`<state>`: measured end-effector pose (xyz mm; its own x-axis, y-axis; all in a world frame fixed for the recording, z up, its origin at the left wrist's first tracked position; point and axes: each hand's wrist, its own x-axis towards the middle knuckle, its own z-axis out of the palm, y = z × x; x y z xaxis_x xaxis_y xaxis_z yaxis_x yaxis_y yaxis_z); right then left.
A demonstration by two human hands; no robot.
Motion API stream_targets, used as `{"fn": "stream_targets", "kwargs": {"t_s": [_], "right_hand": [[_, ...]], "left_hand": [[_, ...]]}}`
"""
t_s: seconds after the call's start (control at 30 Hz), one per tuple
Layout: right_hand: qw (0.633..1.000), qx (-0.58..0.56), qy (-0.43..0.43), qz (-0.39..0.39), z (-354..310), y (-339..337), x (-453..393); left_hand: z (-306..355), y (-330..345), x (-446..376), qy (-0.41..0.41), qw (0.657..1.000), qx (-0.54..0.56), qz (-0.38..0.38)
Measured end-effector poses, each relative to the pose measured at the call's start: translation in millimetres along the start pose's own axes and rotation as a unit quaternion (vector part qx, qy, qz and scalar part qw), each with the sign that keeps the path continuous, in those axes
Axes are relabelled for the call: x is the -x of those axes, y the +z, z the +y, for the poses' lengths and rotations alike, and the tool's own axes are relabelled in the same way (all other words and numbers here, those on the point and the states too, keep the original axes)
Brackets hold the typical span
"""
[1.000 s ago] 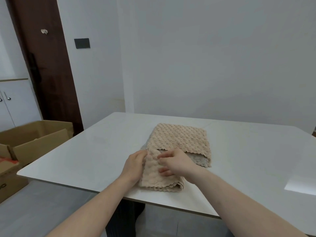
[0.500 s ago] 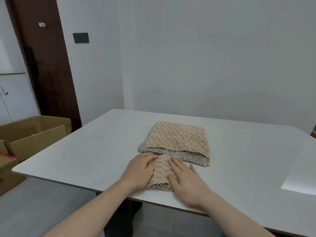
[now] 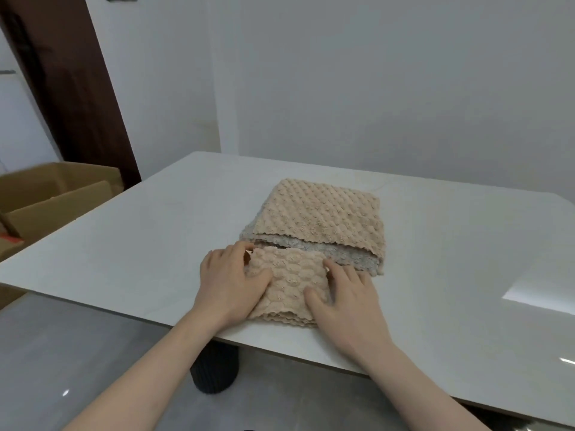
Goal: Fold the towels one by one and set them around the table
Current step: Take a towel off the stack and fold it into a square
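Your left hand (image 3: 231, 283) lies flat on the left side of the small folded beige towel (image 3: 287, 287), fingers straight and pressing down. Your right hand (image 3: 348, 301) lies flat on its right side, fingers spread. The towel sits near the desk's (image 3: 140, 250) front edge, touching a stack of unfolded towels (image 3: 320, 220), beige over grey. A cardboard box (image 3: 53, 194) stands on the floor at left.

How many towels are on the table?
3: a small folded towel under both hands, and behind it a beige towel on a grey towel. More may be hidden.
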<state>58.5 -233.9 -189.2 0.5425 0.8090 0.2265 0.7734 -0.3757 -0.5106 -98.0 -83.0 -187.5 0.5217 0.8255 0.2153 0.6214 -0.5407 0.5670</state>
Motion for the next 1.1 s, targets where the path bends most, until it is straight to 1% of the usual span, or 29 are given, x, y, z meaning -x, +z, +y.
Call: {"fn": "stream_targets", "kwargs": {"t_s": [0.07, 0.17, 0.2, 0.27, 0.33, 0.43, 0.47, 0.53, 0.6, 0.67, 0.7, 0.77, 0.87, 0.9, 0.93, 1.1], "right_hand": [[1.000, -0.007, 0.002, -0.012, 0.6, 0.6, -1.6], [0.998, -0.036, 0.023, -0.038, 3.1, -0.1, -4.0], [0.997, -0.050, 0.029, -0.046, 3.7, -1.1, -4.0], [0.992, -0.105, 0.054, -0.051, 3.0, -5.2, -2.8], [0.981, -0.160, 0.091, -0.060, -1.6, -13.1, -2.8], [0.973, -0.169, 0.124, -0.091, -15.0, -23.7, -5.9], [0.968, -0.179, 0.143, -0.107, -21.7, -26.3, -7.6], [0.938, -0.224, 0.215, -0.154, -40.4, -36.6, -11.8], [0.889, -0.274, 0.305, -0.205, -60.0, -53.4, -17.0], [0.846, -0.308, 0.372, -0.227, -75.4, -76.2, -18.6], [0.833, -0.321, 0.389, -0.229, -82.4, -89.8, -18.9], [0.821, -0.336, 0.400, -0.231, -94.7, -119.2, -20.3], [0.820, -0.341, 0.397, -0.233, -105.2, -158.5, -20.6], [0.818, -0.344, 0.398, -0.234, -106.0, -166.8, -21.0], [0.818, -0.345, 0.397, -0.233, -104.9, -174.7, -21.8], [0.812, -0.373, 0.393, -0.218, -92.3, -205.1, -19.7]], "left_hand": [[-2.9, 1.5, -0.8, -0.013, 0.999, 0.036, -0.025], [-8.7, -0.8, -3.6, -0.046, 0.987, 0.141, -0.055], [-8.3, -1.3, -3.3, -0.045, 0.985, 0.156, -0.059], [-3.1, -4.8, -1.7, -0.030, 0.985, 0.157, -0.071], [3.5, -10.5, -0.2, -0.036, 0.981, 0.171, -0.081], [14.2, -23.7, -0.3, -0.081, 0.973, 0.184, -0.112], [19.4, -29.4, -1.7, -0.107, 0.967, 0.196, -0.121], [34.7, -44.8, -4.6, -0.168, 0.947, 0.223, -0.157], [55.6, -67.1, -5.8, -0.220, 0.928, 0.231, -0.192], [73.6, -91.1, -6.1, -0.274, 0.905, 0.251, -0.207], [81.5, -103.9, -6.2, -0.302, 0.892, 0.264, -0.207], [90.6, -126.1, -7.9, -0.346, 0.868, 0.282, -0.216], [92.7, -146.1, -5.3, -0.410, 0.815, 0.314, -0.261], [94.0, -150.0, -4.4, -0.421, 0.803, 0.319, -0.274], [98.9, -152.6, -4.9, -0.419, 0.799, 0.324, -0.283], [145.0, -156.5, -5.2, -0.382, 0.818, 0.346, -0.257]]}}
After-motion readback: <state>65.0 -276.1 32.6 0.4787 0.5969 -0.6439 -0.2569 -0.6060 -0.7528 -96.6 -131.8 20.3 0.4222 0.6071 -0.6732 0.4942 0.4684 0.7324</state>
